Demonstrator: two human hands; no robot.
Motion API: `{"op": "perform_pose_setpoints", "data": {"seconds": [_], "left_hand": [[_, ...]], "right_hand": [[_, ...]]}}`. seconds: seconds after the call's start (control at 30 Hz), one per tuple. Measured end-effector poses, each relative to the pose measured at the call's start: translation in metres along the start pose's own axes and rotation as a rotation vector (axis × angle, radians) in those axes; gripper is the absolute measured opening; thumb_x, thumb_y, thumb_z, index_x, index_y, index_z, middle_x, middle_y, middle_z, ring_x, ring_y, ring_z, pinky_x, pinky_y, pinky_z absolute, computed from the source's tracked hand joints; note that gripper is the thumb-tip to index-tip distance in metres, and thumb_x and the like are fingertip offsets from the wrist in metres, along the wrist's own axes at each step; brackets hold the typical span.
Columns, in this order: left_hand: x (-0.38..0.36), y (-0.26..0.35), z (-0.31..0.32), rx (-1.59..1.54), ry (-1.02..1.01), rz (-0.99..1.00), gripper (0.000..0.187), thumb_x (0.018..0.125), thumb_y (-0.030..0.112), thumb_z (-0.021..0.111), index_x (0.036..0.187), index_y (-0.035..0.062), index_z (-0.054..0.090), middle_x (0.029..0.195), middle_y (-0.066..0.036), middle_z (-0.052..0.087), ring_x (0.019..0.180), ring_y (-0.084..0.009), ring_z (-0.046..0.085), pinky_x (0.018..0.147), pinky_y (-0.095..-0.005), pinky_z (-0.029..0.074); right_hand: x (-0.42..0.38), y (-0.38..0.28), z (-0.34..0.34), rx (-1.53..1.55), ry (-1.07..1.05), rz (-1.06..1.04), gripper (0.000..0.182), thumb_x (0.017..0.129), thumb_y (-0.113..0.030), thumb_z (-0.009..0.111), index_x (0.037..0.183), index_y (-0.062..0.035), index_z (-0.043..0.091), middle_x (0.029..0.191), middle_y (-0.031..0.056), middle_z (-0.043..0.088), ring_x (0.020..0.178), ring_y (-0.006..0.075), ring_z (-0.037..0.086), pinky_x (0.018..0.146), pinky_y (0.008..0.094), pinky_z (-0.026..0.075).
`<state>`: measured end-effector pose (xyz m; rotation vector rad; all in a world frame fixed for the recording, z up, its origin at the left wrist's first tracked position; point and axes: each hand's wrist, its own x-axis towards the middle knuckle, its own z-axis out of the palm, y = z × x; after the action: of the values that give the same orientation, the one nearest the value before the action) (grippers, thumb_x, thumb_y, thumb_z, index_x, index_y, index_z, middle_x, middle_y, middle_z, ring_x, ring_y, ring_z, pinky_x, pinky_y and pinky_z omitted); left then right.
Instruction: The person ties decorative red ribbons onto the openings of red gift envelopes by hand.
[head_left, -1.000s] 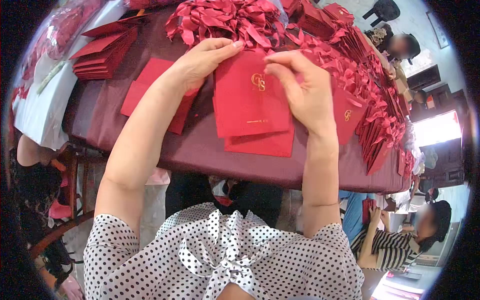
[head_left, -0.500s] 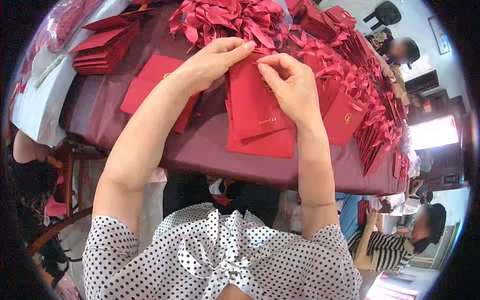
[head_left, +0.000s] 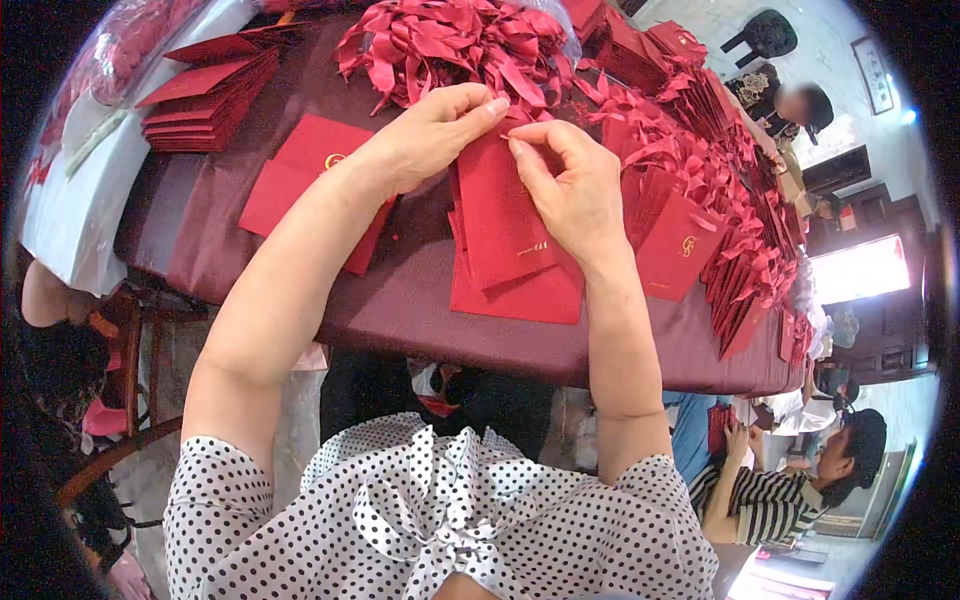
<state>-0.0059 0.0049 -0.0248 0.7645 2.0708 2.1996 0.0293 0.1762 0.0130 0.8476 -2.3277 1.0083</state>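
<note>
A flat red paper bag with small gold print lies in front of me on top of other red bags. At its upper edge my left hand is closed, thumb pressed against the fingers on the bag's top left. Just right of it, my right hand pinches with thumb and forefinger at the same edge and covers part of the bag. What lies between the right fingertips is too small to make out. A heap of red ribbons lies just beyond both hands.
More red bags lie under my left forearm, and a folded stack stands at the left. Ribboned bags fill the table's right side. A person in stripes sits at right; another person is beyond.
My right hand has shifted slightly left and down along the bag's top edge, closer to my left hand. My left hand stays nearly in place.
</note>
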Motion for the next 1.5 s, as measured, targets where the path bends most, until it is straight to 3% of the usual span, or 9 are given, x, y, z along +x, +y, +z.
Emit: {"op": "perform_pose_setpoints", "data": {"seconds": [0.27,0.47,0.57,0.67,0.8,0.83,1.23,1.37,1.5], "left_hand": [[0.003,0.000,-0.007,0.364,-0.022,0.198,0.021,0.096,0.020,0.049,0.085,0.0014,0.048,0.080,0.002,0.041,0.080,-0.0093,0.039,0.076,-0.0239,0.035],[0.004,0.004,-0.007,0.536,0.033,0.357,0.020,0.095,0.019,0.048,0.086,0.0011,0.048,0.080,-0.002,0.041,0.081,-0.0146,0.040,0.078,-0.0281,0.035],[0.004,0.006,-0.009,0.535,0.018,0.364,0.020,0.095,0.020,0.048,0.087,0.0011,0.048,0.081,-0.003,0.043,0.084,-0.0167,0.041,0.080,-0.0298,0.035],[-0.001,0.012,-0.004,0.502,0.051,0.364,0.019,0.094,0.020,0.048,0.089,0.0017,0.051,0.084,-0.004,0.047,0.088,-0.0175,0.043,0.084,-0.0306,0.035],[-0.004,0.022,-0.007,0.501,-0.030,0.341,0.021,0.095,0.021,0.049,0.088,0.0021,0.056,0.087,-0.002,0.052,0.092,-0.0146,0.046,0.084,-0.0278,0.038],[-0.002,0.031,-0.016,0.380,-0.133,0.090,0.023,0.095,0.022,0.049,0.089,0.0015,0.058,0.089,-0.001,0.054,0.091,-0.0114,0.049,0.083,-0.0268,0.040],[-0.003,0.041,-0.038,0.505,-0.664,0.256,0.010,0.076,0.011,0.059,0.077,0.0013,0.055,0.080,-0.005,0.051,0.080,-0.0172,0.048,0.079,-0.0292,0.038],[-0.008,0.050,-0.030,0.682,-0.471,0.494,0.014,0.075,0.010,0.065,0.072,0.0019,0.053,0.084,-0.003,0.050,0.093,-0.0193,0.046,0.085,-0.0343,0.036],[-0.006,0.051,-0.067,0.535,-0.088,0.344,0.013,0.084,0.012,0.059,0.079,0.0021,0.053,0.089,-0.001,0.049,0.090,-0.0129,0.048,0.082,-0.0279,0.038]], "right_hand": [[0.006,-0.011,0.003,-0.451,-0.158,-0.357,0.006,0.081,-0.004,0.050,0.086,-0.0014,0.051,0.079,0.0156,0.052,0.074,0.0325,0.057,0.069,0.0392,0.049],[0.006,-0.007,0.008,-0.349,-0.077,-0.236,0.010,0.082,-0.006,0.055,0.089,0.0001,0.053,0.078,0.0153,0.058,0.070,0.0329,0.060,0.063,0.0405,0.050],[0.008,-0.004,0.012,0.167,0.011,0.219,0.021,0.080,-0.010,0.065,0.098,-0.0015,0.056,0.074,0.0143,0.065,0.070,0.0276,0.066,0.063,0.0338,0.051],[0.007,-0.007,-0.001,0.243,-0.119,0.266,0.022,0.081,-0.011,0.065,0.100,-0.0028,0.058,0.075,0.0130,0.065,0.068,0.0233,0.065,0.060,0.0319,0.050],[0.000,-0.013,-0.011,0.043,-0.111,0.128,0.023,0.080,-0.012,0.067,0.098,-0.0031,0.057,0.074,0.0129,0.064,0.064,0.0233,0.063,0.057,0.0320,0.048],[-0.001,-0.013,-0.013,0.095,-0.105,0.137,0.022,0.080,-0.013,0.067,0.097,-0.0032,0.056,0.073,0.0130,0.063,0.064,0.0241,0.063,0.057,0.0323,0.048],[-0.010,-0.038,-0.012,0.180,-0.254,0.040,0.019,0.077,-0.010,0.068,0.090,-0.0043,0.055,0.083,0.0140,0.058,0.073,0.0281,0.060,0.064,0.0358,0.048],[-0.008,-0.040,-0.019,-0.038,-0.137,-0.067,0.015,0.076,-0.009,0.069,0.081,-0.0040,0.057,0.078,0.0106,0.048,0.068,0.0265,0.054,0.061,0.0357,0.046],[-0.008,-0.040,-0.035,-0.117,-0.090,-0.222,0.015,0.071,-0.005,0.071,0.078,-0.0024,0.059,0.086,0.0098,0.052,0.073,0.0244,0.055,0.064,0.0323,0.046]]}}
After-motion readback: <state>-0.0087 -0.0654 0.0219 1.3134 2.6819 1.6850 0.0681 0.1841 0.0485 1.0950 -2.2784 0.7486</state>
